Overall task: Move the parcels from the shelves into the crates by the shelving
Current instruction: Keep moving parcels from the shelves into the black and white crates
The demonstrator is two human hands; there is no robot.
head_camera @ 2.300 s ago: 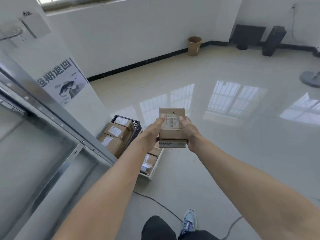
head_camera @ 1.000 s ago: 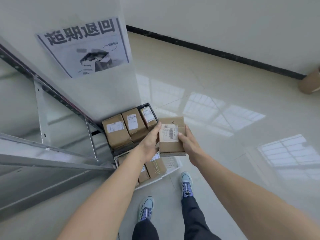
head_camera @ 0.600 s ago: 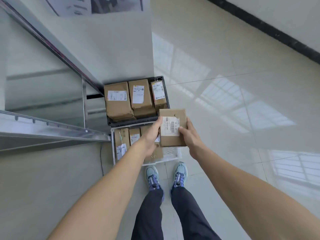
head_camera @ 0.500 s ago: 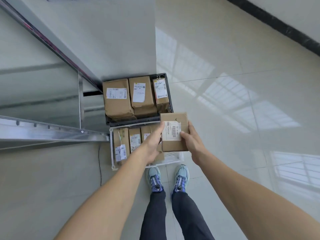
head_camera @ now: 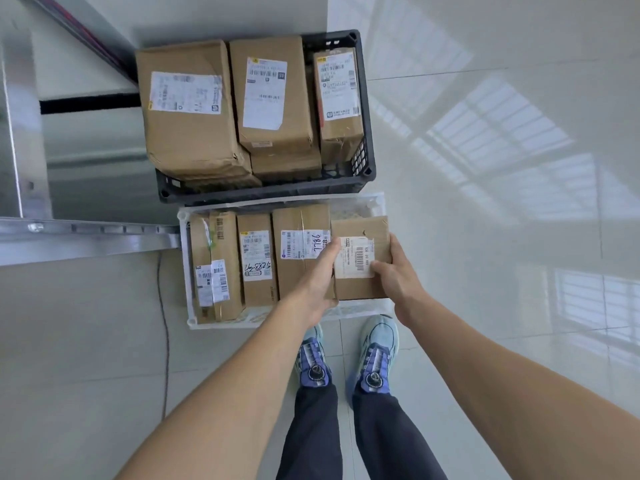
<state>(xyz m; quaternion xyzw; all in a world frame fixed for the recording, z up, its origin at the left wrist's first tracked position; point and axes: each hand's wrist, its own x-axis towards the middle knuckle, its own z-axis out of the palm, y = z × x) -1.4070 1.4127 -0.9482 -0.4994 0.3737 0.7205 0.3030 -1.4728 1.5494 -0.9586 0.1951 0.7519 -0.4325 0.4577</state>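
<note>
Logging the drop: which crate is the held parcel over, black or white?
The white crate, nearer the shoes; the parcel hangs over its bare right end. The black crate lies beyond.

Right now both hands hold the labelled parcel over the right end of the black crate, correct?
Not quite. In the head view the left hand and right hand hold the parcel over the right end of the white crate, not the black crate beyond it.

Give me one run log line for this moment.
step: placing | parcel: over right end of white crate | left hand: grip on left edge | right hand: grip on right edge
</note>
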